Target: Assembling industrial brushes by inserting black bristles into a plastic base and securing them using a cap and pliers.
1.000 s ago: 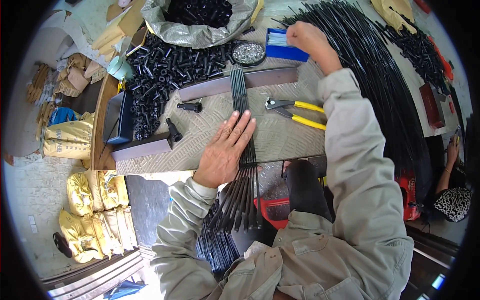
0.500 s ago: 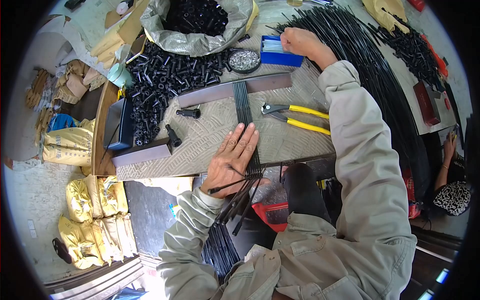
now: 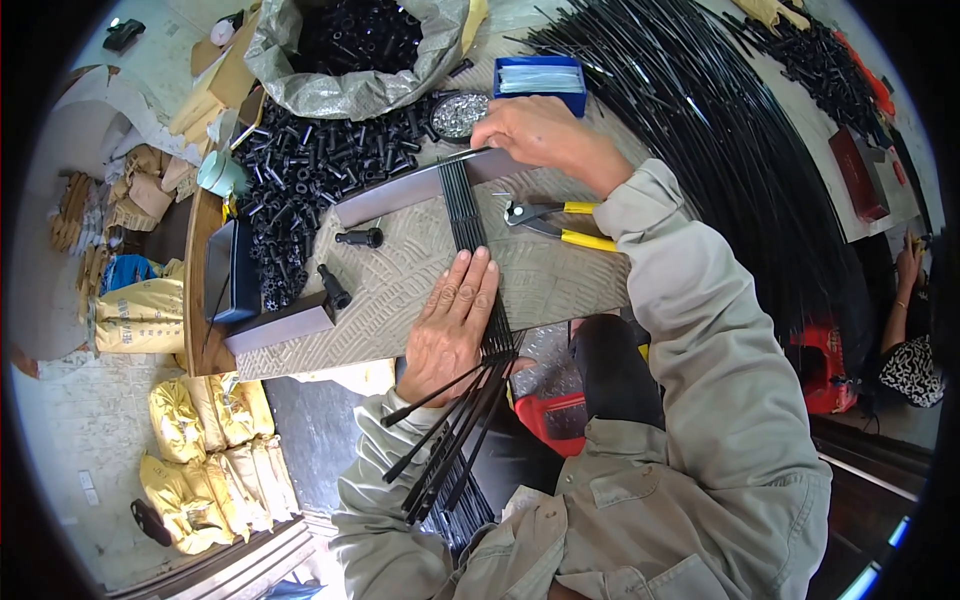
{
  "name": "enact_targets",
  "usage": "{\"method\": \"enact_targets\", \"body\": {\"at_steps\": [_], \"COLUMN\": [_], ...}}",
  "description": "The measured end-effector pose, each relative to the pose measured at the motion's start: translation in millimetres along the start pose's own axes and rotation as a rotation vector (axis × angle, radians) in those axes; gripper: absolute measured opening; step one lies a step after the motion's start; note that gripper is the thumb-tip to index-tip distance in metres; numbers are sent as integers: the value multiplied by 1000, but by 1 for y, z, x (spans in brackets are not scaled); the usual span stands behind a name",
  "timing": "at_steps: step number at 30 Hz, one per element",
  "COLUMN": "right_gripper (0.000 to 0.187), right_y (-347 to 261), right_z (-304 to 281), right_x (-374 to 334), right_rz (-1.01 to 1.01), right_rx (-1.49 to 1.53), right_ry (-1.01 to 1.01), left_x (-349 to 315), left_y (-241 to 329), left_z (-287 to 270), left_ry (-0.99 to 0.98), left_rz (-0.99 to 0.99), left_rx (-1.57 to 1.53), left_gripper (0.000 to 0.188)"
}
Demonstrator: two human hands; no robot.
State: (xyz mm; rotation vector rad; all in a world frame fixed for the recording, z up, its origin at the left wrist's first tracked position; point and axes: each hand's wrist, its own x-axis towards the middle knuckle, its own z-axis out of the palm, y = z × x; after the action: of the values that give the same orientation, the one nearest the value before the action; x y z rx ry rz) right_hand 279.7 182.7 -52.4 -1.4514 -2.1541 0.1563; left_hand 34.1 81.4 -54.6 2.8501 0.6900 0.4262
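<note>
My left hand (image 3: 450, 330) lies flat with fingers stretched out over a row of thin black rods (image 3: 460, 205) side by side. The far ends of the rods rest against an upright metal strip (image 3: 385, 198); their thicker near ends fan out over the table's front edge. At that strip, right of the rods, is my right hand (image 3: 540, 130) with its fingers pinched together; anything between them is too small or hidden to make out. Behind it stands a blue box (image 3: 574, 103) of white strips (image 3: 540, 78). Yellow-handled pincers (image 3: 588, 241) lie below my right wrist.
Black plastic fittings (image 3: 320, 150) are heaped at the left beneath an open woven sack (image 3: 330, 95). A round dish (image 3: 460, 115) holds small shiny pieces. Long black rods (image 3: 700, 130) cover the right side. Another person's arm (image 3: 900, 300) shows at the far right.
My right hand has left the blue box and come nearer and leftward to the metal strip. The left hand stays flat on the rods. The view has shifted slightly.
</note>
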Motion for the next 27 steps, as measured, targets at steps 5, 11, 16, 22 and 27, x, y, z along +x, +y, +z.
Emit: {"method": "enact_targets", "body": {"at_steps": [5,11,16,22,27], "right_gripper": [12,12,12,12,11], "right_y": [5,3,1,-2,-3], "right_z": [-11,-11,-7,-1,0], "right_x": [-8,-7,-5,0,2], "right_rz": [71,63,47,19,4], "right_rx": [-87,-61,-51,-50,-75], "right_ry": [-32,-16,-26,-23,-13], "left_x": [1,1,3,5,5], "left_y": [2,1,4,5,4], "left_z": [1,2,-7,-7,-1], "left_ry": [-29,-45,-14,7,-28], "left_rz": [-24,-18,-2,-1,-25], "left_rx": [-16,5,-36,-31,-26], "left_gripper": [96,97,96,95,93]}}
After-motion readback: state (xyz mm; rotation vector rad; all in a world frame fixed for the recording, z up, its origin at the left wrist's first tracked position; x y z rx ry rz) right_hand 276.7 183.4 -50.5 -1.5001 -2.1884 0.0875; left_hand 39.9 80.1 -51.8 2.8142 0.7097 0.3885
